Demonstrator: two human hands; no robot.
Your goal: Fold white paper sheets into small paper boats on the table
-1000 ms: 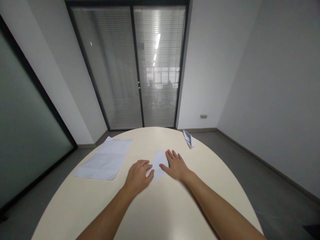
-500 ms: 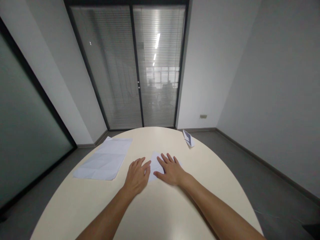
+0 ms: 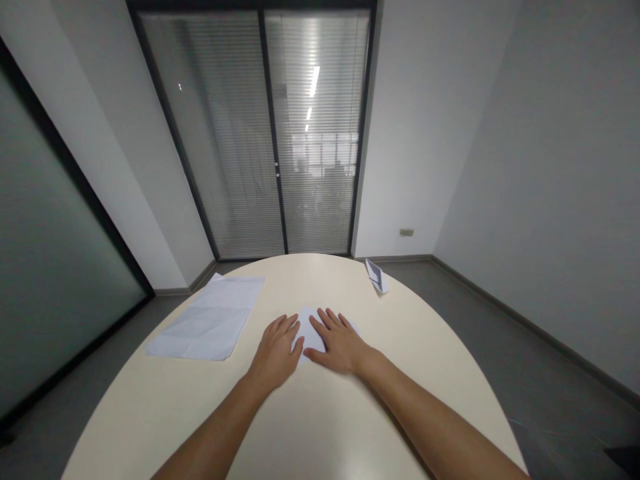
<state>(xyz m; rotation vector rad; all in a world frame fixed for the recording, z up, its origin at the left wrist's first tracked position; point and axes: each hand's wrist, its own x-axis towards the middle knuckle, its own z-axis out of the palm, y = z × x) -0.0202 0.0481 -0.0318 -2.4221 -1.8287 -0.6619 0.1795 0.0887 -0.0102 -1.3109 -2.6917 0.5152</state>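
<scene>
A small white sheet of paper (image 3: 309,329) lies on the round table between my hands, partly hidden beneath them. My right hand (image 3: 337,341) rests flat over its right part, fingers spread. At the paper's left edge is my left hand (image 3: 278,350), its fingers stretched out and the thumb apart, touching the sheet. Neither hand grips anything.
The cream round table (image 3: 320,427) fills the lower view. Creased white sheets (image 3: 207,320) lie at its left side. Near the far right edge stands a folded piece of paper (image 3: 377,277). Beyond are glass doors with blinds (image 3: 315,133).
The small sheet and my right hand have shifted slightly left. My left hand has come further onto the paper's left edge, its thumb now nearer the right thumb.
</scene>
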